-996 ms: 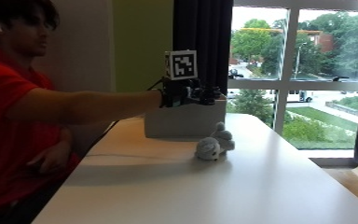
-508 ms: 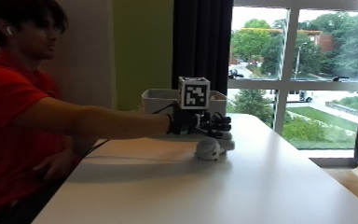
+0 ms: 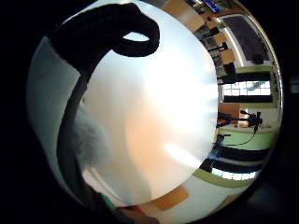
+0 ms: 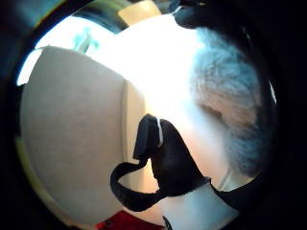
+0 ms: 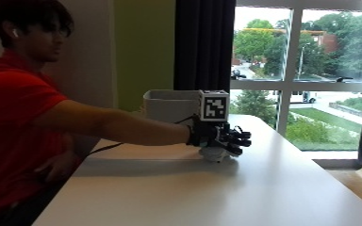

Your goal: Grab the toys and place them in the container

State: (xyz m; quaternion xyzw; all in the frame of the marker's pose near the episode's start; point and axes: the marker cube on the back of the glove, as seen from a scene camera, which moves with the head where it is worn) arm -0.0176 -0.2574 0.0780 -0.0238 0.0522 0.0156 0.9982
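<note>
I reach my right arm out across the white worktop (image 5: pixel 243 197), and my gloved hand (image 5: pixel 222 136) sits on top of the grey plush toy (image 5: pixel 215 153), which lies on the worktop near its middle. My fingers (image 5: pixel 239 140) are curled down over the toy's upper side, so I am gripping it while its underside rests on the surface. Seen from my palm on the thumb side, the toy's pale fur (image 4: pixel 230 100) is close against the hand. Seen from the little finger side, a tuft of the same fur (image 3: pixel 88 135) shows beside the glove strap, with bare worktop beyond. The grey container (image 5: pixel 171 104) stands just behind my hand, toward the far left, in front of the dark curtain (image 5: pixel 205 47) and the window (image 5: pixel 306 70).
</note>
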